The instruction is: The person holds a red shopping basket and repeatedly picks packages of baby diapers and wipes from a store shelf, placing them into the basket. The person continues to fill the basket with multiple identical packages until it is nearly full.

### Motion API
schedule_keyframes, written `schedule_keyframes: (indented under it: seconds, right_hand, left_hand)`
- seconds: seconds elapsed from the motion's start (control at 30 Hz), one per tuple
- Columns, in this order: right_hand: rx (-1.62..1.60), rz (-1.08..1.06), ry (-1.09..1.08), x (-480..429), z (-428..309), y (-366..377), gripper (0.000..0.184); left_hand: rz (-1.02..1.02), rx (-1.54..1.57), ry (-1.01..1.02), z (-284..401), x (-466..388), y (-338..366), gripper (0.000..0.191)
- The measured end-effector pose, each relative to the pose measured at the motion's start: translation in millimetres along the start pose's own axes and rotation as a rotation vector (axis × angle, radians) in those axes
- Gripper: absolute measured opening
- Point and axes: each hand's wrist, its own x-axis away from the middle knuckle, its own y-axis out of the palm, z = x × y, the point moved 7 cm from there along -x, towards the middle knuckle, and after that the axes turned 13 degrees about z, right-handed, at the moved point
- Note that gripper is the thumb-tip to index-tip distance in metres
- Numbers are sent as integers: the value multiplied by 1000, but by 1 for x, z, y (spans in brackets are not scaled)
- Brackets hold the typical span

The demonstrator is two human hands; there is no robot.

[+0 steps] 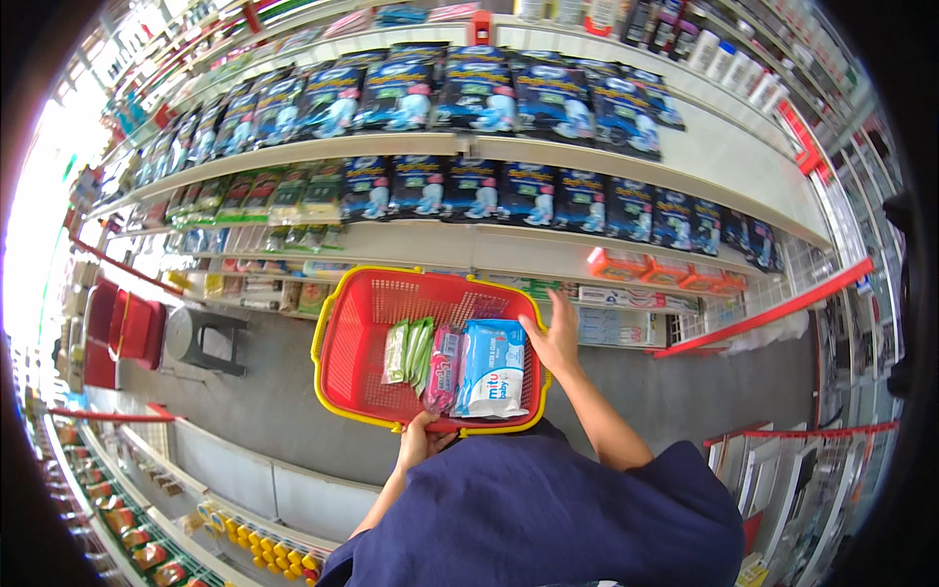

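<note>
Held against my body is a red plastic shopping basket (352, 367) with a yellow rim and handles. My left hand (422, 442) grips its near rim, thumb on top and fingers underneath. Beside the basket's right rim is my right hand (554, 336), fingers spread and nothing in them; whether it touches the rim I cannot tell. Inside the basket, a blue and white pack of baby wipes (493, 370) lies on the right. A pink packet (442, 370) rests along its left side, and several green packets (412, 348) sit left of that.
Ahead, store shelves (528, 147) hold rows of dark blue packs (473, 92). Orange boxes (620, 265) stand lower right. A grey plastic stool (209, 341) and red baskets (136, 326) are on the floor (286, 396) to the left. Behind me, another shelf holds yellow-capped items (268, 547).
</note>
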Motion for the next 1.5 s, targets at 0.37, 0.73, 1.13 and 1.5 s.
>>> schedule_keyframes:
  seconds: [0.37,0.73,1.13,1.5]
  right_hand:
    - [-704,-123,979,101,112,-58,39]
    - [-575,-20,820,13,117,-61,38]
    - [-704,-11,776,-4,140,-41,49]
    - [-585,-53,830,11,143,-36,43]
  left_hand:
    - [-78,-136,3,-44,12,60,14]
    - [-225,-187,-43,-11,-19,126,15]
    - [-266,-255,-147,-13,-52,149,19]
    - [-191,-143,-121,-2,-40,141,38]
